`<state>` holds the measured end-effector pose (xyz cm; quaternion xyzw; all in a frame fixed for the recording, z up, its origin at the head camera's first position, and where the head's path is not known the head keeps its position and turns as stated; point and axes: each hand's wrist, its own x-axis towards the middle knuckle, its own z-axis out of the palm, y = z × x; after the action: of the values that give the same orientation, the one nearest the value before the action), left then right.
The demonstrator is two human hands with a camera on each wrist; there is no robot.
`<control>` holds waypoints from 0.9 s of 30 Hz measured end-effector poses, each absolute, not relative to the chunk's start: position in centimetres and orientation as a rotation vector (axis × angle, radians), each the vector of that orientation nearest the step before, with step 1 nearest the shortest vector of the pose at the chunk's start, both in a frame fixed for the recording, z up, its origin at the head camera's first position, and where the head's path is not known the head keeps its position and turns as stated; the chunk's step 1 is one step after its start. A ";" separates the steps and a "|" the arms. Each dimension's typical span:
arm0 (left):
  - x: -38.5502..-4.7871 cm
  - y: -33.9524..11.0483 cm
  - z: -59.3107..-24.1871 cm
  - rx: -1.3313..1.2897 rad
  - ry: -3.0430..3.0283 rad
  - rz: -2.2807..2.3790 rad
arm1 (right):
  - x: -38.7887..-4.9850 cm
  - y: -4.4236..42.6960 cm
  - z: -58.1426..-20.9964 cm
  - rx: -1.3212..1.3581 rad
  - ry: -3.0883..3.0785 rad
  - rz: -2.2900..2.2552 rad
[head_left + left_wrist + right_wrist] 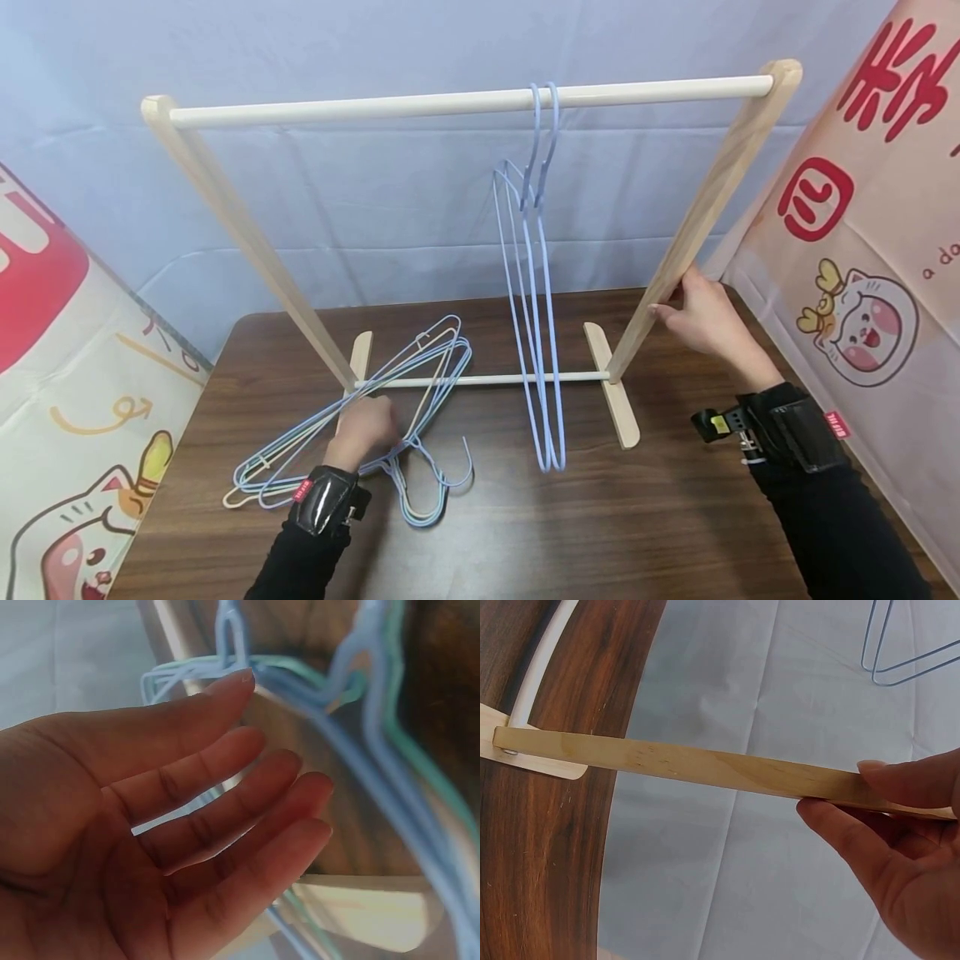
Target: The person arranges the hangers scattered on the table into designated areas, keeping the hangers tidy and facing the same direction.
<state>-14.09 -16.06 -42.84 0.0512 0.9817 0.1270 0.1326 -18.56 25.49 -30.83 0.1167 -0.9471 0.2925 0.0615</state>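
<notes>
My right hand (705, 318) pinches the right wooden post (705, 766) of a small clothes rack, thumb on one face and fingers on the other. Over a pile of clothes hangers (431, 383) on the table, at the foot of the left post, is my left hand (367, 427). In the left wrist view its fingers are loosely bent, with no hanger (375, 780) gripped; whether they touch the pile I cannot tell. The piled hangers are blue, pale green and cream. Two blue hangers (551, 333) hang from the white top rail (360, 108), right of its middle.
A thin white lower bar (487, 380) joins the rack's wooden feet (611, 383) on the dark wooden table (525, 533). Pale blue cloth (375, 208) rises behind. Printed panels stand at the left (90, 375) and right (862, 250).
</notes>
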 end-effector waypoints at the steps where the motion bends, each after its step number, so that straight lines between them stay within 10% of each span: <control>1: -14.0 -16.1 -43.1 0.143 2.843 0.382 | -18.6 25.5 -30.8 0.351 -2.866 0.883; 27: -13.3 -15.7 -43.9 0.047 2.818 0.411 | -18.5 25.4 -30.8 0.346 -2.861 0.888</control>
<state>-13.32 -15.68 -43.92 0.0163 0.9788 0.1427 0.1460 -18.52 25.40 -30.76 0.1146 -0.9469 0.2938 0.0632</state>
